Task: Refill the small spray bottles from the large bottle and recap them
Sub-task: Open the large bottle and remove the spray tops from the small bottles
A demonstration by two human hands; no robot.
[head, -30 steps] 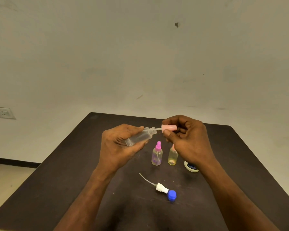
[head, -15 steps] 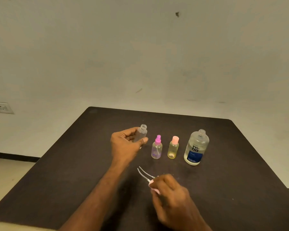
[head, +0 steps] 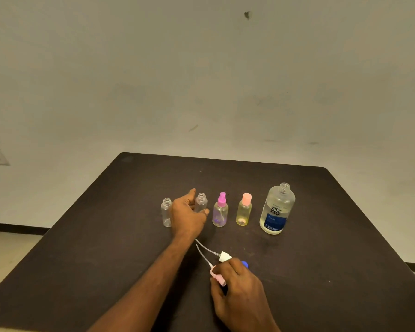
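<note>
We were uncapping: left hand gripped an open bottle, right hand held its pink sprayer; pouring came next.

Single head view, looking forward and down, table near, wall beyond, edges perhaps distorted

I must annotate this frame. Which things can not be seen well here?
Head view only:
- Blue cap: mostly behind the right hand.
- Second open bottle: lower part behind the left hand; grip unclear.
- Large bottle label: small print unreadable.
</note>
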